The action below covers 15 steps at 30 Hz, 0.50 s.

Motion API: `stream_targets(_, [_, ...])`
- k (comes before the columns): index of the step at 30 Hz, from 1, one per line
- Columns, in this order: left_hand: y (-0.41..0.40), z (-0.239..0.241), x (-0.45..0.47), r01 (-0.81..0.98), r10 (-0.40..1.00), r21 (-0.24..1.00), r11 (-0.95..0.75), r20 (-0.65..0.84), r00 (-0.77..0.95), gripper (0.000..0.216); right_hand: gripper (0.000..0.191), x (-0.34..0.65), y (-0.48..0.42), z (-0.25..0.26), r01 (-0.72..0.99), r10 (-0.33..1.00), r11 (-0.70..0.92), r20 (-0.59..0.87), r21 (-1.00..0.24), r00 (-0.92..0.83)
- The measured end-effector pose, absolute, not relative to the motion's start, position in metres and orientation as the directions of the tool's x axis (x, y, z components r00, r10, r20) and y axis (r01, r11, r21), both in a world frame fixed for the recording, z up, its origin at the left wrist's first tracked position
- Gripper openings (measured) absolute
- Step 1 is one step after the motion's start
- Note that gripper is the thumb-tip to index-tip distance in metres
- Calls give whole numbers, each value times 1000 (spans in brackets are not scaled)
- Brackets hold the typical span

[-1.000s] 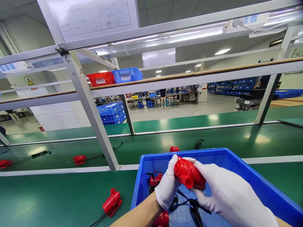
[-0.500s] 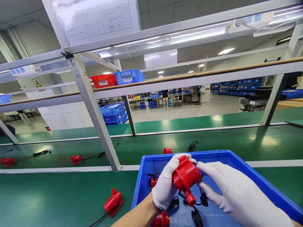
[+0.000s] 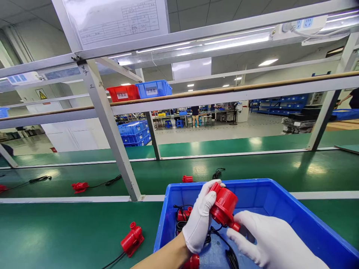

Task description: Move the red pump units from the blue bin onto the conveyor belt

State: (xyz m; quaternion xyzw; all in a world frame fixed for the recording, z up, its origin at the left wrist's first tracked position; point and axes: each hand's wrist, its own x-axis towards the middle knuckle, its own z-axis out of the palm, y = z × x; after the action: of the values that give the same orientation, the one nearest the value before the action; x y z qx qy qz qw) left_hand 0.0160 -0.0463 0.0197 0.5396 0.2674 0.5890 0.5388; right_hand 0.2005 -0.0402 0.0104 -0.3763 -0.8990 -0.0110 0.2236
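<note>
My left hand (image 3: 200, 215), in a white glove, is closed around a red pump (image 3: 224, 203) over the blue bin (image 3: 267, 186). The pump is tilted, its short spout pointing down to the right. My gloved right hand (image 3: 266, 239) is beside that spout, thumb and fingers apart; whether a fingertip touches it I cannot tell. Inside the bin are more red pumps, one (image 3: 183, 214) by the left wall and another (image 3: 192, 261) partly hidden under my left forearm, with coiled black cables (image 3: 231, 257). Left of the bin, a red pump (image 3: 131, 239) with its cable lies on the green bench.
Behind the bin, a green conveyor belt (image 3: 168, 175) carries red pumps, one (image 3: 80, 187) trailing a black cable. A slanted metal post (image 3: 112, 130) rises left of the bin. Small red (image 3: 122, 93) and blue (image 3: 154, 89) boxes stand on the shelf above.
The pump has been turned in my left hand, its spout swinging to the right. My right hand has shifted down to the spout. Pumps on the belt have moved left.
</note>
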Motion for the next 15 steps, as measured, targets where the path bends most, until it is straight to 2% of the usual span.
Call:
stream_targets(4, [-46,17,17,-350,929,895,-276,342,142,35,26,200,-40,10,697,657,708,462,-109,-595])
stream_targets(8, [-48,17,20,-368,928,891,-266,340,151,36,26,199,-41,7,720,714,673,408,-172,-569])
stream_targets(11, [-45,16,22,-415,936,891,-181,286,206,44,30,203,-38,14,738,807,586,316,-334,-499])
stream_targets(15, [-38,5,23,-309,931,945,-102,201,306,62,50,229,-12,46,582,910,341,105,-738,-401])
